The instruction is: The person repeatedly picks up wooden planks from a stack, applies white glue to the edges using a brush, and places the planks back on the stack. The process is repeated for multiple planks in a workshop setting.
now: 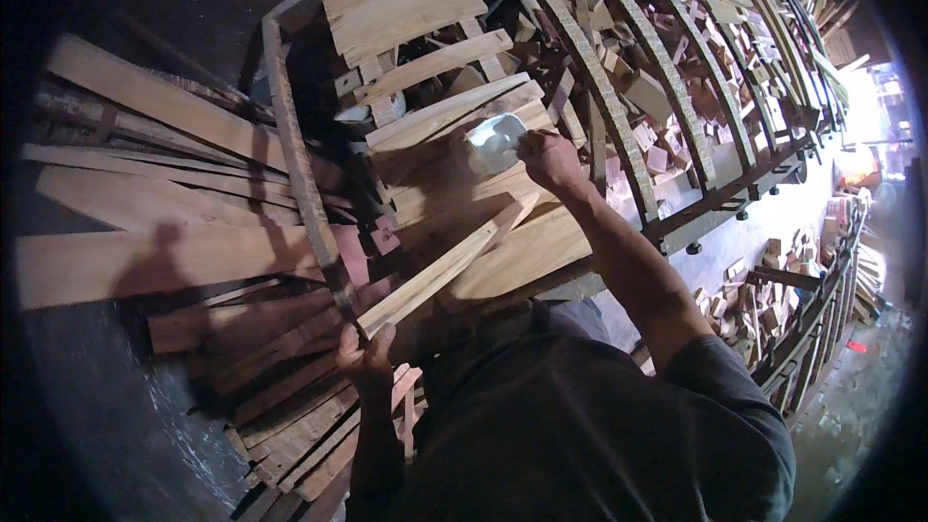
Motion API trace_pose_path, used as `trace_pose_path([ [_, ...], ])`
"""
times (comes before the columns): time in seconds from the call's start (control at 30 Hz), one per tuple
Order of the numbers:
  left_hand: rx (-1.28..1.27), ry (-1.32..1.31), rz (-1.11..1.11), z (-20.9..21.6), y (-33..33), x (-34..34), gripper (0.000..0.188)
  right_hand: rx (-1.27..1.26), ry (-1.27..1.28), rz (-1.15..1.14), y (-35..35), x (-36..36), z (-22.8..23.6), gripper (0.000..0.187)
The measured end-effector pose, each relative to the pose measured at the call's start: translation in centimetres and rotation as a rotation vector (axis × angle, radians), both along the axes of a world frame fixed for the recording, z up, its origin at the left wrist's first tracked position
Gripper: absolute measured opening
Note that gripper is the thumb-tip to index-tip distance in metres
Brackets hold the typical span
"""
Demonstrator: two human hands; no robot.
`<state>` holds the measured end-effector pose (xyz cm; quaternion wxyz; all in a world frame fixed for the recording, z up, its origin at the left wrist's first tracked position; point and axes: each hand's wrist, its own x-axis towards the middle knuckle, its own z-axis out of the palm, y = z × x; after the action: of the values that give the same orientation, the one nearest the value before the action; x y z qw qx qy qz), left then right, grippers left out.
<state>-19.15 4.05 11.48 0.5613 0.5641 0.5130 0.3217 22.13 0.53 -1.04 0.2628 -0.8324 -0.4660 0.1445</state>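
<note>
A pale wooden strip (435, 274) lies slantwise in front of the person's body, its near end in the left hand (367, 360) and its far end, pinkish at the tip, over light boards (522, 256). Just beyond that tip is a white container (498, 140), held above the boards by the right hand (556, 162).

The step in hand seems to be steadying the strip with one hand while the other works with the container over the wood; what the container holds, if anything, is too blurred to tell. As a judgement, the next move calls for a firm left hold, so the strip does not swing, and a level, controlled right wrist.

The left fingers grasp the strip's end, thumb on one side and the others opposite, low by the corner of a metal rack (302, 164). The right fingers are curled tight at the container's right side; whether on a rim or a handle cannot be told. The right forearm (643, 261) reaches up and leftward from a dark sleeve (720, 377), the elbow well out from the body.

Farther out, wood offcuts (643, 97) fill the rack, and long planks (77, 266) lie to the left.
</note>
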Motion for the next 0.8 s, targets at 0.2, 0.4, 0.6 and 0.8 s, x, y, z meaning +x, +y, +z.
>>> trace_pose_path([
  [0.2,0.194,-0.067,-0.051,-0.2,0.2,1.3,0.030,0.067,-0.180,-0.027,-0.5,-0.8,2.7,0.020],
  [0.4,0.132,-0.181,-0.004,-0.7,0.4,2.3,0.022,-0.108,-0.232,0.112,-3.5,-0.4,-0.3,0.019],
  [0.6,0.185,-0.159,-0.021,1.0,0.9,3.8,0.023,-0.049,-0.225,0.188,-4.9,0.8,1.3,0.022],
  [0.8,0.193,-0.123,-0.156,0.4,1.6,3.7,0.022,-0.098,-0.229,0.261,-5.6,1.7,3.0,0.022],
])
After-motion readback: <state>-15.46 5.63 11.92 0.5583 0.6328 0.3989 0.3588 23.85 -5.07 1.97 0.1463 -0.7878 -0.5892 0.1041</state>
